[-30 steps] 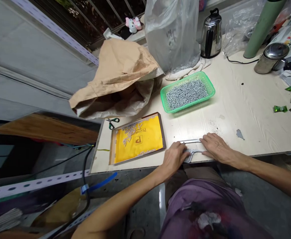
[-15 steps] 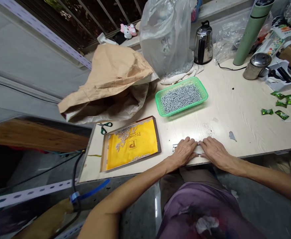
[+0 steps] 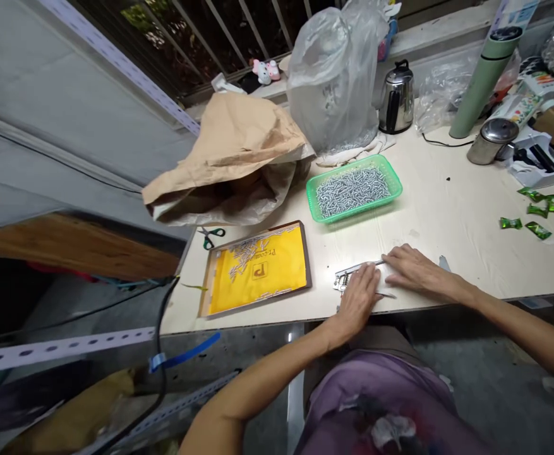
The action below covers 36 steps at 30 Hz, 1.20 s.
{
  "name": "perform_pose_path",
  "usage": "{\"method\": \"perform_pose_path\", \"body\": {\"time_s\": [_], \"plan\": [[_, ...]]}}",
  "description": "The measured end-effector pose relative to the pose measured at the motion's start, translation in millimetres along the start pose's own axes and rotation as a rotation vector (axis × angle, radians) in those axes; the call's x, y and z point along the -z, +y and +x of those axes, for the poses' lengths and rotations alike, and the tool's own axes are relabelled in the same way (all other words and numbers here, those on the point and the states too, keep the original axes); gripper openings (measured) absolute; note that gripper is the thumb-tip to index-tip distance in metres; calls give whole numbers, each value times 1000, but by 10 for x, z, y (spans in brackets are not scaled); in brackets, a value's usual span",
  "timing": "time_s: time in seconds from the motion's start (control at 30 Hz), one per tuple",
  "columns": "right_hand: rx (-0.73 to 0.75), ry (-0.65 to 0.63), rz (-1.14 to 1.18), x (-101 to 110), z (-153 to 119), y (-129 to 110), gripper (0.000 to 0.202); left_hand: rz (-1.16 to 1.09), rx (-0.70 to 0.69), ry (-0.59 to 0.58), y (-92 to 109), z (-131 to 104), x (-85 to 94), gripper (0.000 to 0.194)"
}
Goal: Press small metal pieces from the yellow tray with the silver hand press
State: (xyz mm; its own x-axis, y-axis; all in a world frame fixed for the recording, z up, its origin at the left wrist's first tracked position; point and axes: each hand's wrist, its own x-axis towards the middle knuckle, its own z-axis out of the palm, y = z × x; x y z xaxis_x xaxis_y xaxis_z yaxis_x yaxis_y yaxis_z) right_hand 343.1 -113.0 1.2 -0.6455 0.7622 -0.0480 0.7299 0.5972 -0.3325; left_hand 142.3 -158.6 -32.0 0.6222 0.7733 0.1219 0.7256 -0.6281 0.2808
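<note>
At the table's front edge lies a flat silver metal piece (image 3: 342, 280) with small holes and a mechanism at its left end. My left hand (image 3: 358, 297) lies across its middle, fingers closed over it. A thin straight edge of metal shows past the fingers on the right. My right hand (image 3: 412, 270) is at that right end, fingers stretched and thumb apart, fingertips touching or very close to the far edge. To the left, a shallow tray (image 3: 309, 259) holds a yellow sheet (image 3: 281, 262) with several small metal pins on it. Behind is a green basket (image 3: 397, 189) full of silver pins.
Green-handled scissors (image 3: 213, 236) lie beyond the tray, below a large open paper sack (image 3: 239, 139). A plastic bag (image 3: 333, 88), a kettle (image 3: 397, 98), a green flask (image 3: 485, 85) and a metal cup (image 3: 492, 139) stand at the back. Green-wrapped sweets (image 3: 537, 230) lie at right.
My right hand has lifted its fingers apart and shifted slightly from the metal piece's end. The piece now shows more of its left end. The view has shifted slightly.
</note>
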Motion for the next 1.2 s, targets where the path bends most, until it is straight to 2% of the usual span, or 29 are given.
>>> {"method": "perform_pose_path", "body": {"time_s": [0.07,0.13,0.27,0.33,0.5,0.6,0.7,0.8,0.9,0.93,1.0,1.1,1.2], "plan": [[-59,17,-65,13,97,71,17,-38,-59,38,96,-106,-121,36],[-99,50,-128,19,230,126,17,-79,-93,37,177,-161,-194,34],[-100,89,-227,66,484,59,18,-145,-73,41,252,-161,-177,35],[3,79,-232,69,574,-121,15,-176,-60,31,259,-142,-147,37],[518,-75,-141,-137,756,-703,8,-209,-7,-30,294,-131,-178,40],[645,-117,-177,-323,877,-869,13,-152,0,36,280,-180,-181,38],[681,-20,-76,-365,999,-877,16,-95,9,103,156,-295,-89,29],[600,249,102,-130,1112,-752,18,-45,48,166,-173,-455,107,26],[441,523,144,305,1258,-477,19,6,143,237,-768,-565,404,26],[383,573,97,452,1312,-363,18,33,209,275,-1003,-573,516,27],[257,673,-46,695,1403,-145,22,154,526,375,-1457,-540,731,25],[154,752,-189,869,1435,31,28,240,785,280,-1959,-406,953,21],[181,744,-159,821,1296,-22,31,261,862,126,-2214,-272,1031,22]]}}
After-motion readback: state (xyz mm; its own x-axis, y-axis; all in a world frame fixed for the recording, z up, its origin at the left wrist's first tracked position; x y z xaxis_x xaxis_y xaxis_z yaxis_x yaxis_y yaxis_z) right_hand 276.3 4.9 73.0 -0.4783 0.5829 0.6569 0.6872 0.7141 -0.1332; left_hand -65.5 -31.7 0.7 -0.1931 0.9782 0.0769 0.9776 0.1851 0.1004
